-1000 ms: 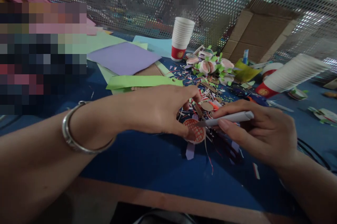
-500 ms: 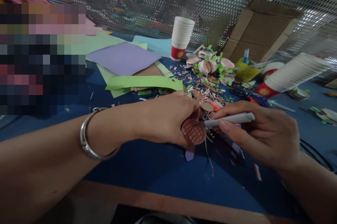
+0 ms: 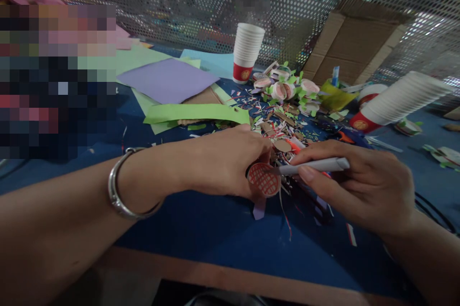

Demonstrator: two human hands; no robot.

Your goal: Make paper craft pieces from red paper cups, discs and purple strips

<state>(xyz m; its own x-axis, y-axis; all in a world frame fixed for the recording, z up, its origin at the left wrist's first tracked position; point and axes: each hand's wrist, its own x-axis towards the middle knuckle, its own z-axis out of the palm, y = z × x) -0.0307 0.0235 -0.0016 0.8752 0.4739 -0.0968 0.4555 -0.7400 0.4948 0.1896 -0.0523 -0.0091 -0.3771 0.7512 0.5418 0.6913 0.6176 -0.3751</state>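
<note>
Where the pixelated patch at far left ends, a pale green sheet [image 3: 140,57] lies on the blue tabletop [image 3: 187,229], a lavender sheet [image 3: 168,78] overlapping it. Lower left: forearm with silver bangle [image 3: 112,186], leading to the left hand [image 3: 226,162]. Just beyond that hand, a bright green paper strip [image 3: 194,113]. Left thumb and fingers are bent around the left side of a small round disc [image 3: 265,180], pinching it; fingertips partly hidden behind. Disc sits between the two hands, near the table's front edge, face toward the viewer, drawn with a red crisscross grid. Purple paper tab [image 3: 259,209] just below; whether joined to the disc, cannot tell. Farther back, an upright stack of paper cups [image 3: 247,52]. Beyond the disc, a scatter of paper scraps [image 3: 283,124], then a heap of green-tabbed rounds [image 3: 283,90].

Right hand [image 3: 370,186] pinches a white marker [image 3: 316,165] between thumb and fingers, dark tip at the disc's upper right; contact unclear. Behind, a propped cardboard box [image 3: 355,42]. Rightmost, a second cup stack [image 3: 398,100], leaning over.
</note>
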